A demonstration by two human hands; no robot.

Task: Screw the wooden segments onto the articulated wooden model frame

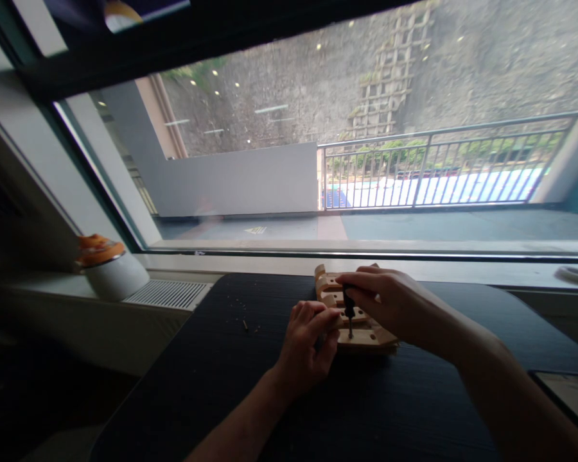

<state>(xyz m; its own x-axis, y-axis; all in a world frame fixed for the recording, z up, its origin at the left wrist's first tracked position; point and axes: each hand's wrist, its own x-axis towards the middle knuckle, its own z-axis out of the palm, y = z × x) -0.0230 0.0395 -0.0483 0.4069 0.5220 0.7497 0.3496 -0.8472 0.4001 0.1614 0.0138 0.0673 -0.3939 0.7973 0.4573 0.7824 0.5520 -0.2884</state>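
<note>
A light wooden slatted piece (361, 336) with round holes lies on the dark table. My right hand (383, 292) is closed around the black handle of a screwdriver (349, 311). The screwdriver stands nearly upright, its metal shaft reaching down to the front slat, beside a hole. My left hand (311, 337) is closed on the left end of the wooden piece, fingers bent over its edge. Part of the wood is hidden behind both hands.
Small bits and a tiny screw-like piece (245, 326) lie on the black table (212, 385) to the left. A white pot with an orange top (113, 273) stands on the sill by a vent (168, 293). A dark-edged flat device (566, 394) lies at right. A window stands behind.
</note>
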